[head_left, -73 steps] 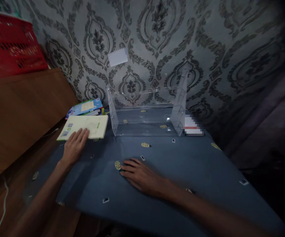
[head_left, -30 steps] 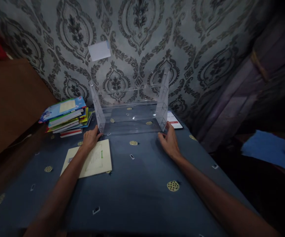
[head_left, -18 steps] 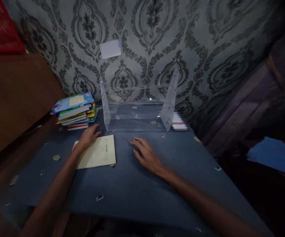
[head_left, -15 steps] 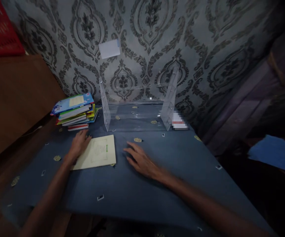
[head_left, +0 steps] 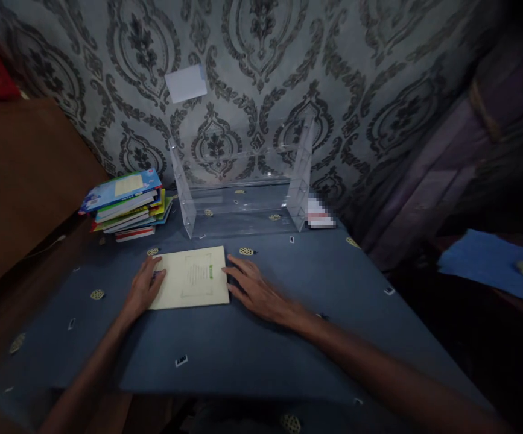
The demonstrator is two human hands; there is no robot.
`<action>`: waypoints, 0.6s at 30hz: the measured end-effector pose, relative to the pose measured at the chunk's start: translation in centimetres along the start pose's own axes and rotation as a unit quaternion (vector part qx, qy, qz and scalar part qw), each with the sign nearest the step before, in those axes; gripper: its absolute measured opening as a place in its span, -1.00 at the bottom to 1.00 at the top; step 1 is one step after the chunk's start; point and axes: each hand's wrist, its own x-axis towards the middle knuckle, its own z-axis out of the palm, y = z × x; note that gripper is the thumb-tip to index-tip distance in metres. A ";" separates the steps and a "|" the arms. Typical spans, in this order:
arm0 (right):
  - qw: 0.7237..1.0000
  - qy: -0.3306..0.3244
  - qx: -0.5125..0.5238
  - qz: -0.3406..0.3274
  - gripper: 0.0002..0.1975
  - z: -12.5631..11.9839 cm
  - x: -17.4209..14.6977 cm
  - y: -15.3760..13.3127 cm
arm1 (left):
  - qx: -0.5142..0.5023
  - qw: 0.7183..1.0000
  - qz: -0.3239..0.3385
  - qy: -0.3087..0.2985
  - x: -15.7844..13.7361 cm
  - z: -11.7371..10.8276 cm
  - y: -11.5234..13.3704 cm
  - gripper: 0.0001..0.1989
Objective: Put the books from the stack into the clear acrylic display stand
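Note:
A thin cream-coloured book (head_left: pixel 191 280) lies flat on the blue patterned tablecloth (head_left: pixel 238 355), with a printed frame and a small green mark on its cover. My left hand (head_left: pixel 143 284) rests at the book's left edge, thumb and fingers apart on its border. At the right edge is my right hand (head_left: pixel 254 289), its fingers stretched out and the tips at or just touching the book's side. Neither hand is wrapped round the book.
Behind the book stands a clear acrylic rack (head_left: pixel 240 208) against the patterned wall. A stack of books (head_left: pixel 128 205) sits at the back left. A blurred-out white item (head_left: pixel 320 215) lies right of the rack. Blue cloth (head_left: pixel 491 265) is at the far right.
The book has slid to the right with my left hand at its edge, closing the gap to my right hand. The view has shifted slightly.

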 end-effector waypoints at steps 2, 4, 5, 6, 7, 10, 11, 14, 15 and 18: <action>1.000 0.014 -0.015 -0.002 -0.68 -0.3 -0.2 1.0 | -0.011 1.000 0.012 -0.009 0.3 1.2 2.0 -0.48; 0.999 0.018 -0.037 0.002 -0.70 -0.6 -0.5 2.1 | -0.021 0.999 0.029 -0.016 0.7 2.5 4.1 -0.50; 0.999 0.019 -0.049 0.007 -0.70 -0.8 -0.6 2.8 | -0.027 0.999 0.038 -0.020 0.9 3.2 5.1 -0.51; 0.998 0.022 -0.060 0.014 -0.70 -1.0 -0.8 3.4 | -0.034 0.998 0.047 -0.024 1.1 3.8 6.0 -0.51; 0.997 0.026 -0.071 0.024 -0.70 -1.2 -0.9 4.1 | -0.039 0.997 0.054 -0.028 1.3 4.5 6.9 -0.52; 0.993 0.038 -0.097 0.061 -0.70 -1.8 -1.3 5.6 | -0.040 0.997 0.064 -0.029 2.2 6.3 8.9 -0.53; 0.991 0.042 -0.104 0.075 -0.70 -2.0 -1.4 5.9 | -0.036 0.997 0.067 -0.028 2.5 6.8 9.3 -0.55; 0.986 0.044 -0.117 0.106 -0.69 -2.6 -1.4 6.1 | -0.009 0.996 0.089 -0.020 3.4 7.8 10.3 -0.59; 0.986 0.041 -0.120 0.112 -0.69 -2.8 -1.3 6.0 | 0.008 0.995 0.102 -0.015 3.7 7.9 10.6 -0.60; 0.983 0.028 -0.130 0.123 -0.70 -3.3 -1.1 5.4 | 0.063 0.985 0.163 -0.004 4.3 8.2 11.9 -0.65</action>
